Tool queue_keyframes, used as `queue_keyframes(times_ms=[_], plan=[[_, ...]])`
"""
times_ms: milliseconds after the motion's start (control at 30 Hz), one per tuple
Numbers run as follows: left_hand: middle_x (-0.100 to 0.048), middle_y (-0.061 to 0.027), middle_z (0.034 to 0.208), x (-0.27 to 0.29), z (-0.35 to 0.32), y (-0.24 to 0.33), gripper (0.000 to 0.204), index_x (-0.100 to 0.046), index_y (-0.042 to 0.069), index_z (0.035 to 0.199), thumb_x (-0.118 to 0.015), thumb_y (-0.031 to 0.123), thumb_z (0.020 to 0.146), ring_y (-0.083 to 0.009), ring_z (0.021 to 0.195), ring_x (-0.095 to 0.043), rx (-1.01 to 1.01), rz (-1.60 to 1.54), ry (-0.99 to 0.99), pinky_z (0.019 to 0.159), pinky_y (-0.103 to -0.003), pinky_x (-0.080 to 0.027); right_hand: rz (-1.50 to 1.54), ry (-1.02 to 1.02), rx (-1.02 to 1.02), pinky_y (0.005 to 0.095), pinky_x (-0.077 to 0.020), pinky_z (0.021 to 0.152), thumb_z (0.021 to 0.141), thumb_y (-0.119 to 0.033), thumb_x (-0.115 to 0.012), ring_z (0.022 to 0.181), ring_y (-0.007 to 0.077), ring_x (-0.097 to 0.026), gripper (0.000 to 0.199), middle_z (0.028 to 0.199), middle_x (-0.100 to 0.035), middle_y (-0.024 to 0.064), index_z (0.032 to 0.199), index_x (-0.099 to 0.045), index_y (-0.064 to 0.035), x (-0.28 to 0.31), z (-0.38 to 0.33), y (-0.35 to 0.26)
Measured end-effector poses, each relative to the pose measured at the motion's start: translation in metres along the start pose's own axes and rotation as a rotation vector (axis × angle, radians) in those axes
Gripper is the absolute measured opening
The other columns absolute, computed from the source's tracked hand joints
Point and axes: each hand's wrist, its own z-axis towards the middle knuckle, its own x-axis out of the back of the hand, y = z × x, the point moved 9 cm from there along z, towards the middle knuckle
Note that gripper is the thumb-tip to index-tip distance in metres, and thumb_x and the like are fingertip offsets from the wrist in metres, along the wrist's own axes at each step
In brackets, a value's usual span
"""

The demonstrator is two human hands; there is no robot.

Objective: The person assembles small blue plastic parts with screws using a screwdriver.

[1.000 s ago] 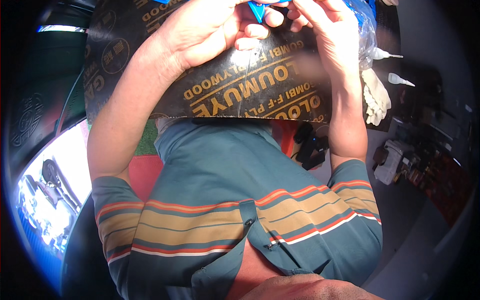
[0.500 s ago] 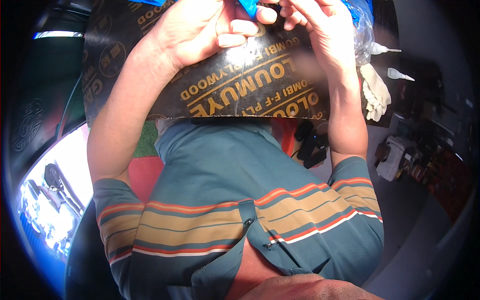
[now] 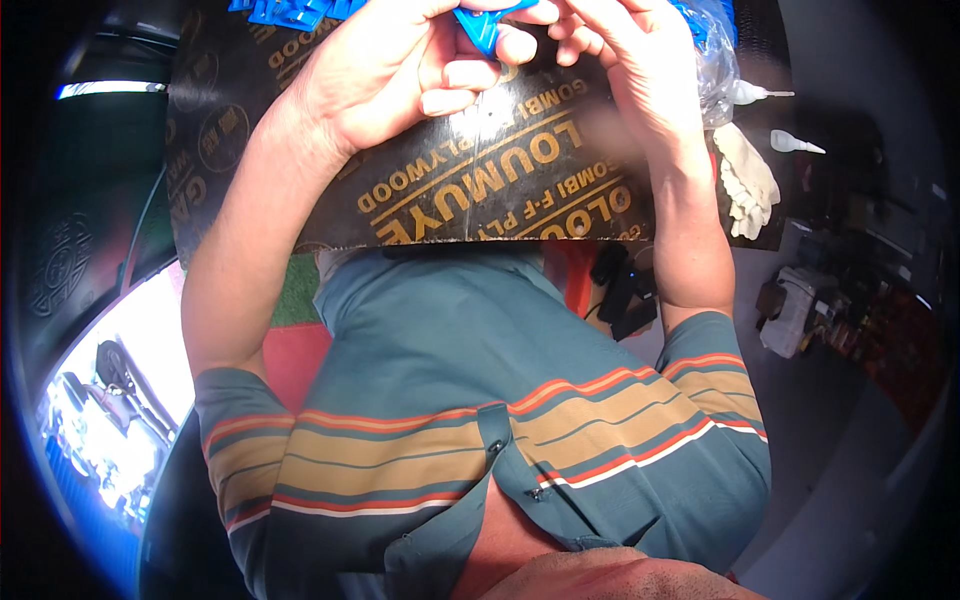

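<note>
A dark brown board (image 3: 480, 180) with gold print lies flat in front of the person. More small blue plastic pieces (image 3: 285, 12) sit on it at the far left edge. A clear plastic bag (image 3: 715, 60) with blue pieces inside rests at the far right. A pale glove (image 3: 748, 180) lies on the right edge, near two small white nozzle tips (image 3: 795, 142).

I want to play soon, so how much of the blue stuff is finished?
Can't count finished ones. Both hands, left hand and right hand, pinch one blue plastic piece over the dark board. More blue pieces wait at the board's far edge, others in a clear bag.
</note>
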Motion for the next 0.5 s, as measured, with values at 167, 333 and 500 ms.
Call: queue_keyframes(times_ms=[167,333,500], plan=[[-0.066,-0.0177,0.099,0.001,-0.002,0.001,0.035,-0.057,-0.005,0.135,-0.053,0.007,0.102,-0.0169,0.068,-0.062,-0.041,0.166,-0.009,0.05,-0.023,-0.047,-0.008,0.013,-0.012,0.023,-0.0528,0.064,0.1,-0.018,-0.069,0.07,0.0114,-0.064,0.018,0.085,-0.069,0.0051,0.11,-0.068,-0.0029,-0.001,-0.001,-0.002],[-0.067,-0.0162,0.095,-0.005,0.005,-0.005,0.032,-0.06,-0.006,0.129,-0.055,0.012,0.103,-0.0175,0.067,-0.063,0.125,-0.194,-0.01,0.05,-0.024,-0.048,-0.042,0.005,0.015,0.023,-0.0525,0.064,0.1,-0.018,-0.069,0.069,0.0113,-0.064,0.018,0.084,-0.069,0.0051,0.11,-0.068,-0.0028,-0.001,0.0,-0.004],[-0.069,-0.0144,0.091,-0.005,0.003,-0.004,0.03,-0.065,-0.006,0.121,-0.055,0.016,0.103,-0.0217,0.065,-0.066,0.119,-0.088,0.208,0.048,-0.026,-0.049,-0.074,0.01,0.019,0.0235,-0.0527,0.064,0.1,-0.018,-0.07,0.068,0.0113,-0.064,0.018,0.083,-0.068,0.005,0.109,-0.069,-0.0028,0.0,-0.001,-0.006]])
